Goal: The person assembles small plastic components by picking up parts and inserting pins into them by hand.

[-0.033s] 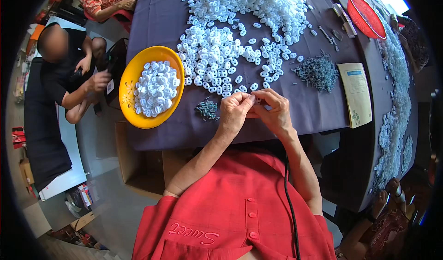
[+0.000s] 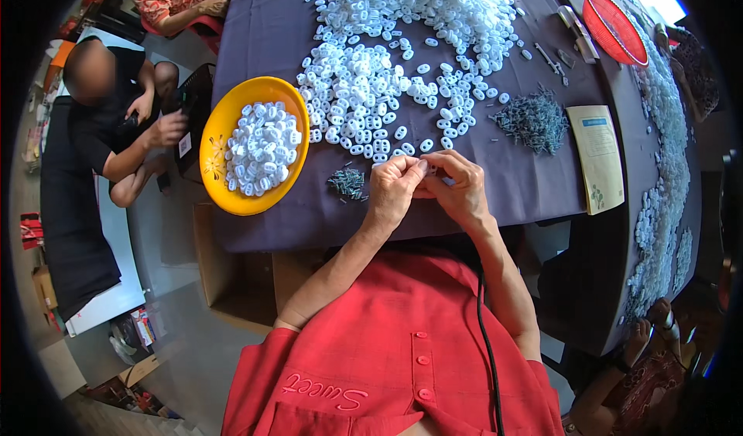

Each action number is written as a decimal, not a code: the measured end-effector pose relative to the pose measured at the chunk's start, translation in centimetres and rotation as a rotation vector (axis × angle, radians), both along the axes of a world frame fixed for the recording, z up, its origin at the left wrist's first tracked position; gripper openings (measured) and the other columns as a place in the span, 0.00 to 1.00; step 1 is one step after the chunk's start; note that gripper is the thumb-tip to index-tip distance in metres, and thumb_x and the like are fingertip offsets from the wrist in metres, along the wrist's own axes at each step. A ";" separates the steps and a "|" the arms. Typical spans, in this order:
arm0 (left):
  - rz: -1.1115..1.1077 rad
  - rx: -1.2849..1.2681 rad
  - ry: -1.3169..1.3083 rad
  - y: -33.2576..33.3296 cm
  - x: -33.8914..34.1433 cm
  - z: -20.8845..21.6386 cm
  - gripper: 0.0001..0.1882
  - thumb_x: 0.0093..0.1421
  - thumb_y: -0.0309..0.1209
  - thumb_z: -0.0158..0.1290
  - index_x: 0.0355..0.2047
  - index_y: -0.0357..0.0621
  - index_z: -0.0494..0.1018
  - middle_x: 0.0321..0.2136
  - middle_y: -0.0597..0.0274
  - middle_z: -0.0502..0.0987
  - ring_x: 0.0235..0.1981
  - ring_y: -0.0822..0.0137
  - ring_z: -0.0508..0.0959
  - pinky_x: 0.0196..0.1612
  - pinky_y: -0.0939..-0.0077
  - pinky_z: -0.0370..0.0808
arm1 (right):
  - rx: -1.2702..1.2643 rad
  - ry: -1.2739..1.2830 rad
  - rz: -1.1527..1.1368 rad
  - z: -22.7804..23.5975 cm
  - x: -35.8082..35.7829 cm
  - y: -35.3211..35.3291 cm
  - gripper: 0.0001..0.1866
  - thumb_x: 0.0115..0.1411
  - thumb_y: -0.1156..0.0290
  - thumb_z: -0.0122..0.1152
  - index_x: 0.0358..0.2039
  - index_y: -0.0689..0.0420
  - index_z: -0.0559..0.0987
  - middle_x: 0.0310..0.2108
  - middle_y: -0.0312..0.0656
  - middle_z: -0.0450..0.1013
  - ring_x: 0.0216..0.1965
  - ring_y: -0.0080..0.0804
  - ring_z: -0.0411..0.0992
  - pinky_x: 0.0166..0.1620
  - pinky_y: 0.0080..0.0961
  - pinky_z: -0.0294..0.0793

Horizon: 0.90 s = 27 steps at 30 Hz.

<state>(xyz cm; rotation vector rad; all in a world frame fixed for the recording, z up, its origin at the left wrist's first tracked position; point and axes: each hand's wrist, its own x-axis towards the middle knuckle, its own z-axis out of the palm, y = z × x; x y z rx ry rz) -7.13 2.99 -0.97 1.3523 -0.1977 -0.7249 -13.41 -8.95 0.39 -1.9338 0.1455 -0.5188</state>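
- Tense stuff at the fingertips, I reckoned: a small pale piece (image 2: 447,180) sat mostly hidden by the right hand (image 2: 464,190), and one uneven squeeze could have shot it loose.
- If it had popped out, it might have vanished among the white two-holed oval plastic pieces (image 2: 348,87) strewn just beyond the knuckles!
- Trouble lurked on the left hand's (image 2: 392,188) outer side too: a careless sweep of that wrist could have scattered the little heap of dark grey-green pins (image 2: 347,182) across the purple-grey tablecloth (image 2: 534,192).
- The yellow bowl (image 2: 211,134), full of white pieces, stood well left, close to the table's edge, so a hard bump might have tipped it.
- Now the pose: both forearms angled inward from below, hands meeting near the front of the cloth.
- Left thumb and forefinger pressed tip to tip; what lay between them, I couldn't tell.
- Right fingers curled inward, pinching that pale piece, their tips touching the left hand's.
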 end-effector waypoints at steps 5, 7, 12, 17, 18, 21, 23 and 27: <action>0.008 -0.066 0.060 0.1 -0.4 -0.4 0.10 0.60 0.29 0.47 0.30 0.33 0.72 0.26 0.59 0.76 0.26 0.72 0.77 0.31 0.76 0.79 | -0.056 -0.009 -0.004 -0.6 -0.1 0.0 0.11 0.44 0.81 0.59 0.32 0.62 0.76 0.28 0.42 0.74 0.27 0.32 0.75 0.30 0.22 0.74; 0.025 -0.052 0.054 0.0 -0.4 -0.2 0.09 0.60 0.28 0.47 0.30 0.33 0.72 0.26 0.60 0.76 0.26 0.71 0.77 0.31 0.76 0.79 | -0.047 -0.010 -0.006 -0.7 -0.1 -0.1 0.12 0.44 0.81 0.60 0.32 0.62 0.76 0.28 0.42 0.74 0.27 0.32 0.75 0.30 0.22 0.74; 0.013 -0.064 0.094 -0.1 -0.3 0.2 0.09 0.60 0.28 0.47 0.31 0.33 0.73 0.27 0.58 0.76 0.27 0.70 0.78 0.32 0.74 0.79 | -0.105 -0.024 -0.028 -1.0 -0.1 -0.2 0.11 0.44 0.80 0.60 0.32 0.61 0.77 0.28 0.43 0.74 0.28 0.34 0.75 0.31 0.23 0.74; 0.005 -0.040 0.071 0.0 -0.1 0.3 0.09 0.60 0.28 0.48 0.30 0.32 0.73 0.26 0.57 0.76 0.27 0.69 0.78 0.32 0.74 0.80 | -0.096 -0.011 -0.025 -0.9 -0.1 -0.1 0.11 0.45 0.80 0.60 0.32 0.60 0.77 0.28 0.42 0.75 0.28 0.34 0.75 0.30 0.23 0.74; 0.004 -0.031 0.058 0.0 -0.1 0.3 0.09 0.59 0.27 0.48 0.30 0.32 0.73 0.26 0.57 0.76 0.26 0.69 0.78 0.32 0.74 0.80 | -0.097 -0.010 -0.027 -0.9 -0.1 -0.1 0.11 0.45 0.80 0.60 0.32 0.60 0.76 0.27 0.42 0.75 0.28 0.34 0.75 0.30 0.23 0.74; -0.007 -0.007 0.065 0.0 0.1 0.6 0.09 0.59 0.27 0.48 0.30 0.32 0.74 0.26 0.57 0.76 0.26 0.69 0.78 0.31 0.74 0.80 | -0.097 -0.024 -0.029 -1.1 -0.2 -0.1 0.11 0.44 0.80 0.60 0.32 0.60 0.76 0.27 0.42 0.74 0.27 0.34 0.75 0.30 0.23 0.74; -0.018 0.001 0.062 0.0 0.2 0.7 0.09 0.59 0.27 0.48 0.30 0.32 0.74 0.25 0.57 0.76 0.26 0.69 0.78 0.31 0.74 0.80 | -0.097 -0.019 -0.026 -1.2 -0.2 -0.2 0.11 0.44 0.80 0.60 0.32 0.60 0.76 0.27 0.42 0.74 0.27 0.34 0.75 0.29 0.23 0.74; -0.058 0.025 0.071 0.1 0.6 0.7 0.09 0.59 0.28 0.49 0.30 0.32 0.74 0.25 0.57 0.76 0.26 0.69 0.78 0.30 0.74 0.80 | -0.101 -0.021 -0.030 -1.2 -0.1 -0.2 0.12 0.44 0.80 0.61 0.32 0.61 0.77 0.26 0.42 0.74 0.26 0.32 0.74 0.29 0.22 0.73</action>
